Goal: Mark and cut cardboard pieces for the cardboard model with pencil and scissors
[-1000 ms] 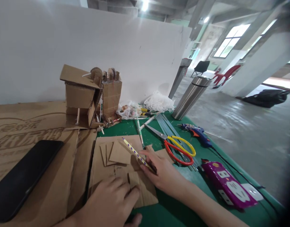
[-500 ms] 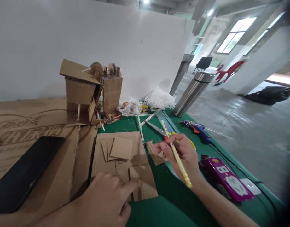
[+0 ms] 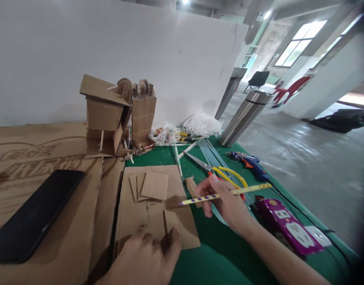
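Note:
My right hand (image 3: 226, 202) grips a yellow pencil (image 3: 210, 197) with purple dots, held nearly level above the right side of a cardboard sheet (image 3: 133, 221). The pencil's purple tip points left. Pressing down from the near side, my left hand (image 3: 149, 257) has its fingers on the sheet, with one over a small cardboard piece (image 3: 173, 219) lying there. Dark marks run across the sheet just beyond those fingers. A few small cardboard squares (image 3: 154, 185) overlap near its far edge. Scissors (image 3: 196, 161) and a cardboard scrap (image 3: 191, 185) lie beyond my right hand.
A cardboard model (image 3: 103, 114) stands at the back left. The phone (image 3: 36, 213) rests on a large cardboard. Rightward are a steel flask (image 3: 244, 118), a glue gun (image 3: 254, 166) with its cord, and a purple power strip (image 3: 285, 225). White shredded filler (image 3: 202, 123) sits behind.
My right hand has turned the pencil from steeply slanted to nearly level, its tip now pointing left. My left hand has shifted slightly right and nearer, uncovering dark marks on the cardboard sheet.

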`<state>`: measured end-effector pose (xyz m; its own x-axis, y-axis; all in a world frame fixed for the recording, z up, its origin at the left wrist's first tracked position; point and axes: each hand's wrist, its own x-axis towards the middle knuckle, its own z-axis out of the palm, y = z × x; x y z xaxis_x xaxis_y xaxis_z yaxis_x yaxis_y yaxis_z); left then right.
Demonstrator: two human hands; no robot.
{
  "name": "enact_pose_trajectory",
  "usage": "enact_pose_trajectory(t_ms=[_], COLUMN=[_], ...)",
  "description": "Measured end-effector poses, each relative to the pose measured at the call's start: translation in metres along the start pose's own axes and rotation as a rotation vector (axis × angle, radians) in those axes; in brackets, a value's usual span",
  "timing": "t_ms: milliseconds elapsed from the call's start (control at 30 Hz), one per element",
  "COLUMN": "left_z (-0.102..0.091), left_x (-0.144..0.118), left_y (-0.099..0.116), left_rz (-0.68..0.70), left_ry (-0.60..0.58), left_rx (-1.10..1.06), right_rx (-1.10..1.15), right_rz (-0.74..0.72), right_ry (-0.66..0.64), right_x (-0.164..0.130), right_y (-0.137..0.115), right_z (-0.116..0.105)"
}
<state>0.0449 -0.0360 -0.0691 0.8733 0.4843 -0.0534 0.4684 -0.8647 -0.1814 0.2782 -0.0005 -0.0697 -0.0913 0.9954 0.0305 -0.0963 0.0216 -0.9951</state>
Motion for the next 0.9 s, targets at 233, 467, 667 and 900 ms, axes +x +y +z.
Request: enact_pose_trajectory(t_ms=[233,467,667,900], left_z=[0.002,0.009,0.014,0.018], left_x=[0.002,0.003,0.004,0.005], left_y=[0.000,-0.004,-0.005,-0.004], left_rz=[-0.018,-0.034,-0.060,-0.078], left_ry=[0.052,0.196,0.338,0.380], left_rx=[-0.005,-0.068,-0.053,-0.054], right_rx=[-0.102,-0.304,-0.361,-0.449], right_rz=[0.076,0.147,0.130,0.063], right_ry=[-0.028,-0.084,-0.081,-0.068], right_x=[0.004,0.013,0.023,0.023], right_y=[0.002,-0.007,0.003,0.007], right_z=[0.005,0.030,0.054,0.051])
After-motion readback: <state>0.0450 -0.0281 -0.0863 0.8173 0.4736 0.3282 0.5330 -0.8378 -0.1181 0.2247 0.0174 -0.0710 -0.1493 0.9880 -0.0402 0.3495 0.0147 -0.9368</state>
